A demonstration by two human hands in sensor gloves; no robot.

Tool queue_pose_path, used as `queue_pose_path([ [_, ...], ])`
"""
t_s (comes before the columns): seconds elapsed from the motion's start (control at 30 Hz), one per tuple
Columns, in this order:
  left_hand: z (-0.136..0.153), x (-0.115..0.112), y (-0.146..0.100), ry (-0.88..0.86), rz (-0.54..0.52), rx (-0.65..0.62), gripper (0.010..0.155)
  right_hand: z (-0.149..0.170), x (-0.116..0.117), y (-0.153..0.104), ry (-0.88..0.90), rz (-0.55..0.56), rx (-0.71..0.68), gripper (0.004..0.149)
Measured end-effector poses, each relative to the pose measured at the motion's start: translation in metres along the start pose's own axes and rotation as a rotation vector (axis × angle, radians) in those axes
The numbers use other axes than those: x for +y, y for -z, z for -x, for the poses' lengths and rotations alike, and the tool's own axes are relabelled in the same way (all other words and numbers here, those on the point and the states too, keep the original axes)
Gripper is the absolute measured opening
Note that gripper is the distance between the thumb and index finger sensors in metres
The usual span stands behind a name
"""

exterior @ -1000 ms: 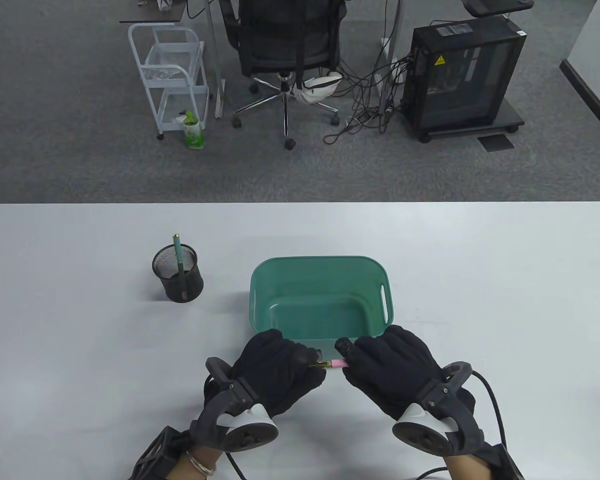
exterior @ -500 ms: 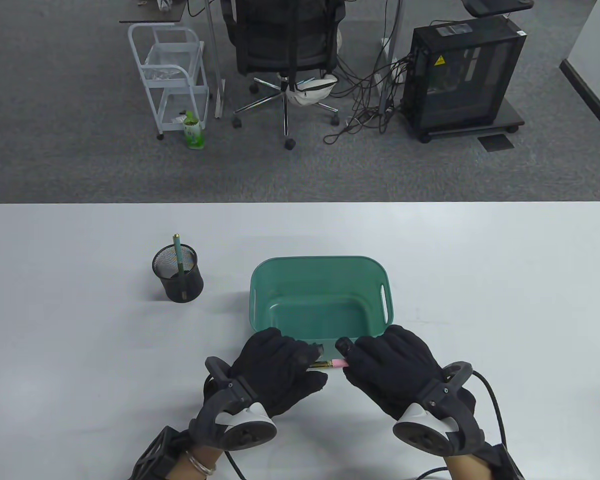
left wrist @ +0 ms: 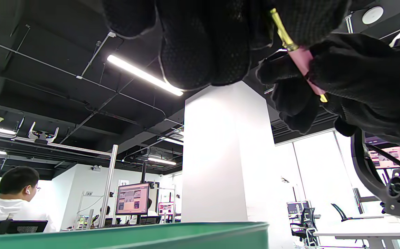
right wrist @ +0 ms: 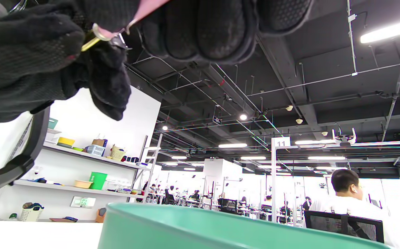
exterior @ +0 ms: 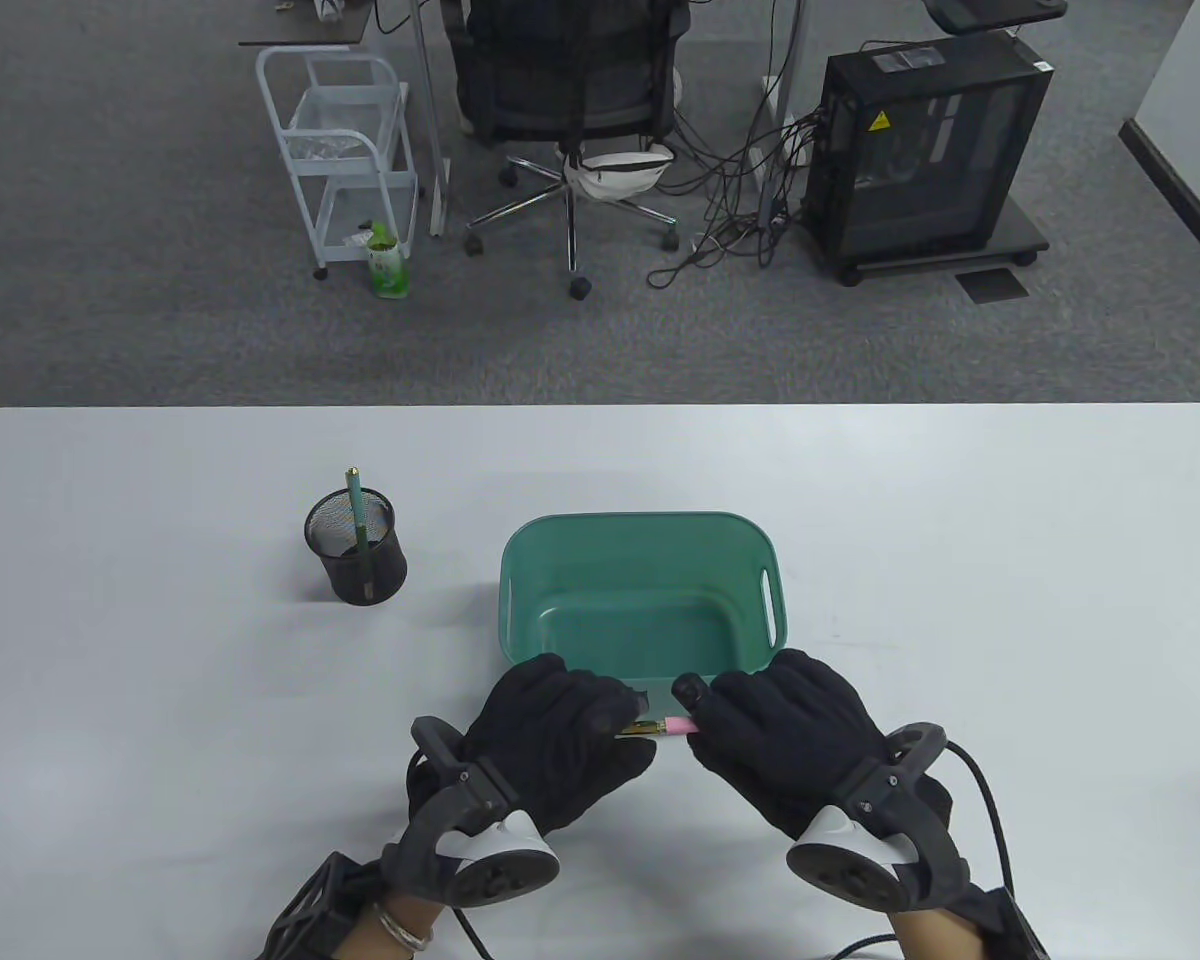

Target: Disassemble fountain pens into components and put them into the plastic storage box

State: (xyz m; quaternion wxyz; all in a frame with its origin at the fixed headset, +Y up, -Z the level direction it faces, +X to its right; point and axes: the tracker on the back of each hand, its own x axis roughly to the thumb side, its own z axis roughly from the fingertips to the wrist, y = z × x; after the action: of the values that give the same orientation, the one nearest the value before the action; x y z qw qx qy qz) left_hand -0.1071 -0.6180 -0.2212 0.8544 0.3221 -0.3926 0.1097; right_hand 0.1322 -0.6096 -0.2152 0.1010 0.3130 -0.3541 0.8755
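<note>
A pink fountain pen (exterior: 668, 727) with gold trim lies level between my two hands, just in front of the green plastic box (exterior: 516, 585). My left hand (exterior: 600, 715) pinches its gold end (left wrist: 283, 33). Gripping the pink barrel (left wrist: 305, 67) is my right hand (exterior: 705, 715), fingers curled round it; most of the barrel is hidden in the glove. In the right wrist view the pink pen (right wrist: 144, 8) and its gold ring (right wrist: 94, 36) show at the top. The box interior looks bare. A green pen (exterior: 358, 520) stands in a black mesh cup (exterior: 355, 550).
The mesh cup stands left of the box on the white table (exterior: 960, 560). Beyond the table's far edge are an office chair (exterior: 570, 90), a white cart (exterior: 345, 150) and a black computer case (exterior: 925, 150). The box rim (right wrist: 220, 221) fills the bottom of both wrist views.
Both hands keep the pen in the same spot; the left hand has shifted only slightly. The office chair in the background has turned.
</note>
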Motion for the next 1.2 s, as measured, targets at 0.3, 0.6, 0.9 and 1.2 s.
queue_pose_path([
  [0.3,0.0007,-0.0006,0.0001,-0.007,-0.003,0.006,0.048,-0.0006,0.0009,0.0004,0.002,-0.004,-0.003,0.046],
  [0.6,0.0022,-0.0012,0.0004,-0.018,0.007,0.014,0.052,-0.0014,0.0020,0.0008,0.004,-0.009,-0.007,0.046],
  [0.9,0.0033,-0.0013,-0.0001,-0.023,0.008,0.014,0.058,-0.0013,0.0015,0.0009,0.000,-0.006,-0.005,0.046],
  [1.2,0.0000,-0.0010,0.0002,0.009,0.008,0.004,0.053,-0.0015,0.0016,0.0007,0.000,-0.005,-0.007,0.046],
])
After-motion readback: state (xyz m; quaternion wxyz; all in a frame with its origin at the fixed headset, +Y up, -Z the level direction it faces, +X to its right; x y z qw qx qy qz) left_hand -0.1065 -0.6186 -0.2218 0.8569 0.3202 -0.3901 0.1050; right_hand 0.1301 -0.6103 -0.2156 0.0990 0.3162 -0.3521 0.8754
